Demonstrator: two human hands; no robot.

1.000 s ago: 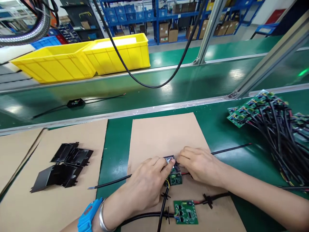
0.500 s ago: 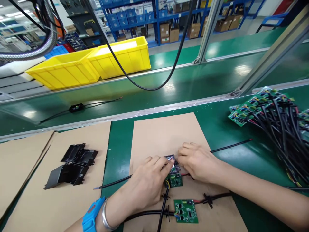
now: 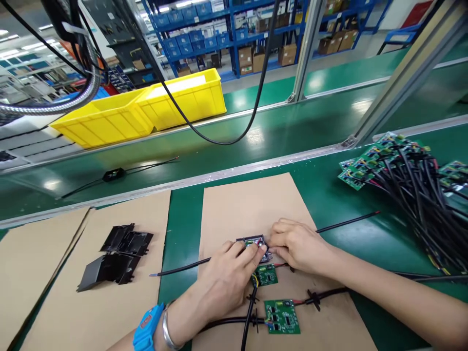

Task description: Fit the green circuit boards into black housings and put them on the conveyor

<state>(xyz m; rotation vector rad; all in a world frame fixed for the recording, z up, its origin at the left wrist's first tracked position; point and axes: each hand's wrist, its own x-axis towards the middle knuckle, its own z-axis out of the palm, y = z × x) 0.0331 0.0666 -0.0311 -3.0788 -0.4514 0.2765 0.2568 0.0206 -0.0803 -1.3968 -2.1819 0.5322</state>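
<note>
My left hand (image 3: 226, 280) and my right hand (image 3: 298, 245) meet over a small black housing (image 3: 252, 242) with a circuit board inside, resting on a cardboard sheet (image 3: 252, 204). Fingertips of both hands pinch its edges. A second small green board (image 3: 266, 275) lies just below it, and a third green board (image 3: 281, 317) with black cables sits nearer me. A black wire (image 3: 347, 221) runs off to the right from under my right hand. My left wrist wears a blue strap and a metal bangle.
Black plastic housing parts (image 3: 115, 256) lie on another cardboard sheet at the left. A heap of green boards with black cables (image 3: 409, 180) fills the right. A black unit with wires (image 3: 113, 174) sits on the conveyor belt. Yellow bins (image 3: 146, 109) stand beyond it.
The view has shifted slightly left and up. My hands stay on the housing, and the fingers have worked a little higher on it, showing more of the second green board below.
</note>
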